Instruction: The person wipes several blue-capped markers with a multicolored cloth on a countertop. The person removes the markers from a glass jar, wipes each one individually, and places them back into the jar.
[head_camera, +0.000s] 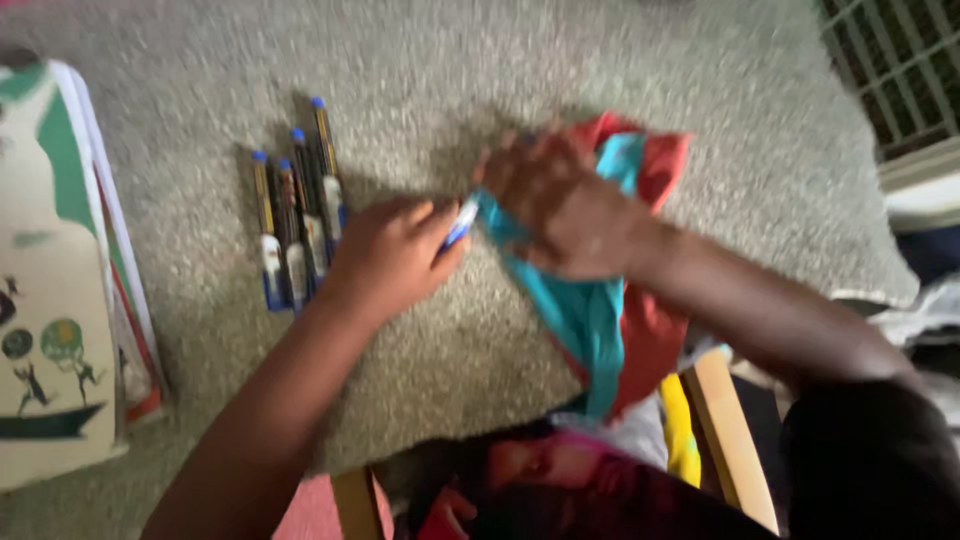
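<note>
At the far left I see a flat printed book (50, 300) lying on the grey carpet (560, 80). Next, four markers (295, 215) lie side by side, just beside my left hand (390, 255), which is closed around another marker (460, 222) with a white and blue end. My right hand (565, 205), blurred, grips a teal and red cloth (610, 320) touching that marker's tip.

Both bare forearms reach away from the body and converge mid-scene. The left hand (390, 255), knuckles up, is curled closed with thumb pinching against fingers. The right hand (560, 205), motion-blurred, lies just right of it, fingers bent downward.
</note>
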